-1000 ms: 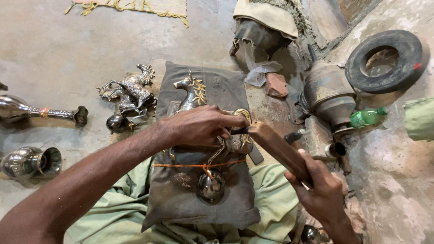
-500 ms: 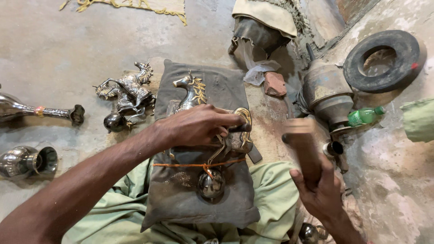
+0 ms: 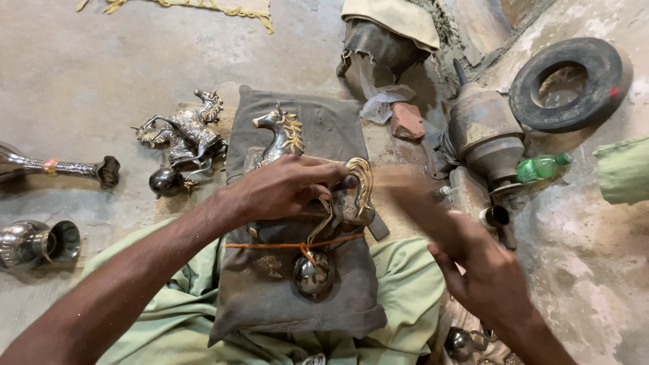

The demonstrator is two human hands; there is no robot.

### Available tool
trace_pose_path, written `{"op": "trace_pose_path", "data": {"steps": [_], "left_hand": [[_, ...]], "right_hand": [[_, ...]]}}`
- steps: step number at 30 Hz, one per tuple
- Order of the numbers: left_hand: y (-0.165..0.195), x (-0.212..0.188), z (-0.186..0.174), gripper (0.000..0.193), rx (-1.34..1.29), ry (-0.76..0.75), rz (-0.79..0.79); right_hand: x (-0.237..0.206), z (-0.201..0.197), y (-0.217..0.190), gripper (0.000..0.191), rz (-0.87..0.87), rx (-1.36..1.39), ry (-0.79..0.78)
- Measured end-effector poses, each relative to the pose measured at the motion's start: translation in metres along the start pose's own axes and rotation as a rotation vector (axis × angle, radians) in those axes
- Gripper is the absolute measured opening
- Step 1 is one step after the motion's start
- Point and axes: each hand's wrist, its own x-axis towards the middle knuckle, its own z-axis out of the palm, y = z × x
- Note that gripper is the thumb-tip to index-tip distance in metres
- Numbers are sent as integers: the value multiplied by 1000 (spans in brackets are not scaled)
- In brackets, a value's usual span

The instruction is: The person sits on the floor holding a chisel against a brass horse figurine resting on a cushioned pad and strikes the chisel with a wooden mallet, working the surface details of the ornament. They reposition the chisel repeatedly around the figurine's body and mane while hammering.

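A grey cushion [image 3: 324, 115] lies across my lap. On it rests a metal horse figure [image 3: 282, 132] with a gold mane, bound by an orange string [image 3: 270, 245], with a round metal ball [image 3: 313, 274] below. My left hand [image 3: 280, 189] lies over the figure's middle and grips it, fingertips beside a gold curved part [image 3: 362, 182]. My right hand [image 3: 483, 270] is to the right, closed around a wooden stick [image 3: 412, 196]. The stick is blurred with motion and points toward the gold part.
On the floor to the left lie a second horse figure [image 3: 182, 132], a dark ball [image 3: 164, 181], a metal vase [image 3: 54, 167] and a metal pot [image 3: 37, 243]. To the right are a metal vessel [image 3: 483, 132], a green bottle [image 3: 541, 167], a rubber ring [image 3: 568, 81] and a brick piece [image 3: 405, 122].
My right hand lifted the wooden stick away from the figure, stood it upright, and now swings it back down toward the gold part. My left hand stays on the figure.
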Motion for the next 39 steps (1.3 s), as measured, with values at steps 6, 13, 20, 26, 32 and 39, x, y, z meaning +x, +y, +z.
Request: {"op": "trace_pose_path", "data": {"steps": [6, 13, 20, 26, 32, 39], "left_hand": [[-11, -10, 5, 66, 112, 41, 2], [-14, -23, 10, 52, 77, 58, -65], [-16, -24, 9, 51, 59, 100, 116], [-16, -24, 12, 51, 113, 117, 95], [-9, -18, 14, 45, 121, 115, 71], [-2, -18, 14, 51, 197, 143, 100]], "right_hand": [[11, -17, -10, 67, -31, 161, 166], [27, -41, -25, 64, -205, -35, 138], [24, -36, -28, 66, -167, -22, 107], [20, -22, -27, 62, -188, -82, 148], [14, -12, -29, 63, -145, -83, 156], [18, -3, -15, 64, -166, -9, 178]]}}
